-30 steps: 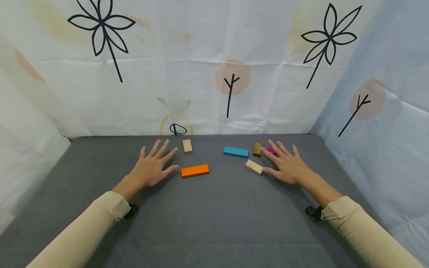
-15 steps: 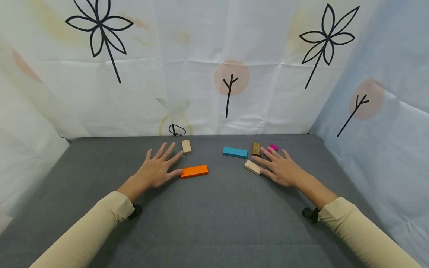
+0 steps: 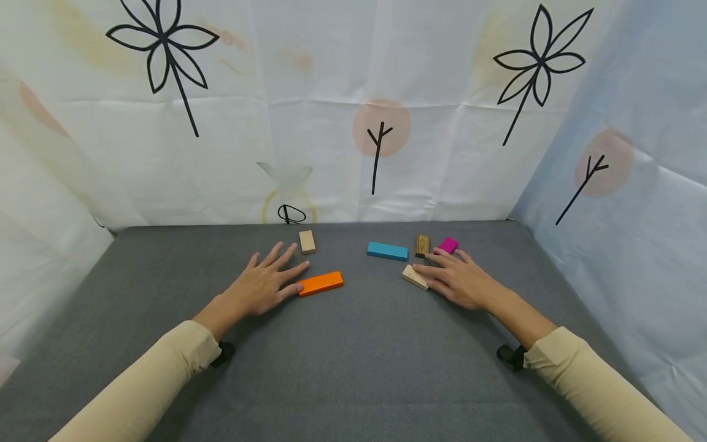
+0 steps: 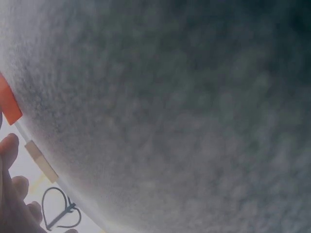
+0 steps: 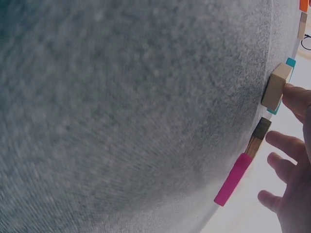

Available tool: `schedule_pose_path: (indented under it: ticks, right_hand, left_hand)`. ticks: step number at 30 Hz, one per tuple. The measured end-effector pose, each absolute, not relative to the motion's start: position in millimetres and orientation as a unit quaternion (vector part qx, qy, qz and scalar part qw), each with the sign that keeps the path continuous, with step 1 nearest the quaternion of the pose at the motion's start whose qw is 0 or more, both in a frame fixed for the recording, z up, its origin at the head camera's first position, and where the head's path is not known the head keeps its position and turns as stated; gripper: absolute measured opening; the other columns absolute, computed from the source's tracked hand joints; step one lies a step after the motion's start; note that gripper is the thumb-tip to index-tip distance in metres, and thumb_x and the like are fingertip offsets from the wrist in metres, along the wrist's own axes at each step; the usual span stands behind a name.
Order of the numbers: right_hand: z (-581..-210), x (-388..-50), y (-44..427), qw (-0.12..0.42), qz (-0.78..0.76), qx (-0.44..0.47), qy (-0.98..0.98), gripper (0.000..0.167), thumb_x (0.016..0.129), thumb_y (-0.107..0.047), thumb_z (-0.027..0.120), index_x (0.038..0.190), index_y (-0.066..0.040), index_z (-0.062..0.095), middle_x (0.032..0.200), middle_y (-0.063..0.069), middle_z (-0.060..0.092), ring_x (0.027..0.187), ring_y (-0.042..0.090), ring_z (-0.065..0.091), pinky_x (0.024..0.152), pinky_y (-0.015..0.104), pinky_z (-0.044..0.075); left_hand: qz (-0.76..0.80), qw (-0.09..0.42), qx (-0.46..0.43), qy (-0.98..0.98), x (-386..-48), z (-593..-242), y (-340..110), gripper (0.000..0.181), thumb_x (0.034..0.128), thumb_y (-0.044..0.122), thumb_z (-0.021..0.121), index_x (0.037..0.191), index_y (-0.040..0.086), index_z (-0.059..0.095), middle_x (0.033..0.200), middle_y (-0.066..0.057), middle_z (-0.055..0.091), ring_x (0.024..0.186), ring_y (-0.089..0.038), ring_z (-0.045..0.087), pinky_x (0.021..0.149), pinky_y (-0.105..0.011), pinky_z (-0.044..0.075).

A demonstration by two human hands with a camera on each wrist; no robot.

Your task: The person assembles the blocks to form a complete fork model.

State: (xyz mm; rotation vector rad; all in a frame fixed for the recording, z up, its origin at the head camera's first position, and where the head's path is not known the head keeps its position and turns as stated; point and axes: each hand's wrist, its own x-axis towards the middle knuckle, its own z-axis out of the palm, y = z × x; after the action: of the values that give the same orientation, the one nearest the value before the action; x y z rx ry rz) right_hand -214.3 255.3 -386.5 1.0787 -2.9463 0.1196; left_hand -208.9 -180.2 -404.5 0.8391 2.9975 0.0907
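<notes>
My left hand [image 3: 258, 288] is spread with its thumb at the left end of the orange block [image 3: 321, 283]; a pale wooden block [image 3: 307, 242] lies just beyond its fingers. My right hand [image 3: 459, 282], fingers spread, has its thumb and index finger at the right end of a second pale block [image 3: 415, 277]. Its other fingers are near the brown block [image 3: 422, 245] and the magenta block [image 3: 448, 245]. In the right wrist view the thumb meets the pale block [image 5: 275, 87]. Neither hand grips anything.
A blue block [image 3: 387, 251] lies between the hands, towards the back of the grey cloth surface [image 3: 353, 368]. White printed fabric [image 3: 331, 123] stands behind it, and bluish fabric [image 3: 657, 245] rises along the right side.
My left hand has shifted right, its thumb reaching the orange block, whose left end has turned slightly nearer. My right hand has moved slightly left and nearer, uncovering more of the magenta block.
</notes>
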Motion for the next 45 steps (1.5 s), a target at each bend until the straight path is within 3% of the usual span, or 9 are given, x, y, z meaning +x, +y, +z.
schedule_pose_path:
  ticks: [6,18,26,33,45]
  right_hand:
    - [-386.3,-213.9,253.9,0.021,0.075,0.381,-0.921,0.042,0.1,-0.018,0.061,0.141,-0.013,0.059,0.142,0.017,0.055,0.14,0.043,0.038,0.105,0.07,0.027]
    - [-386.3,-215.8,245.3,0.017,0.12,0.412,-0.903,0.047,0.096,-0.018,0.067,0.139,-0.001,0.057,0.147,0.017,0.05,0.14,0.041,0.038,0.107,0.067,0.027]
    - [-386.7,-214.8,241.6,0.002,0.119,0.405,-0.906,0.048,0.097,-0.019,0.065,0.14,0.0,0.056,0.144,0.018,0.053,0.139,0.04,0.04,0.107,0.067,0.028]
    - [-386.7,-213.8,240.3,-0.004,0.118,0.393,-0.912,0.049,0.098,-0.023,0.065,0.139,0.001,0.056,0.143,0.018,0.054,0.138,0.038,0.044,0.108,0.064,0.03]
    - [-386.0,-210.4,241.2,-0.021,0.101,0.398,-0.911,0.05,0.097,-0.016,0.065,0.143,0.001,0.052,0.146,0.019,0.051,0.136,0.038,0.046,0.105,0.065,0.032]
  left_hand:
    - [0.04,0.015,0.295,0.955,-205.1,-404.6,-176.4,0.059,0.1032,0.05,0.046,0.156,0.025,0.036,0.165,-0.013,0.016,0.151,-0.039,0.011,0.109,-0.071,0.02]
    - [0.053,0.038,0.356,0.932,-200.5,-403.2,-161.0,0.062,0.1019,0.054,0.046,0.157,0.027,0.033,0.166,-0.01,0.013,0.151,-0.038,0.011,0.109,-0.069,0.023]
    - [0.038,0.045,0.37,0.927,-200.4,-402.7,-151.8,0.063,0.1024,0.054,0.045,0.156,0.021,0.036,0.166,-0.004,0.017,0.152,-0.032,0.012,0.112,-0.066,0.022]
    - [0.039,0.065,0.383,0.92,-201.1,-399.2,-148.1,0.058,0.107,0.043,0.04,0.157,0.015,0.032,0.162,-0.002,0.027,0.151,-0.028,0.017,0.113,-0.064,0.02]
    - [0.042,0.072,0.39,0.917,-201.9,-398.8,-137.2,0.06,0.107,0.043,0.04,0.158,0.014,0.028,0.163,-0.003,0.025,0.151,-0.028,0.02,0.114,-0.064,0.019]
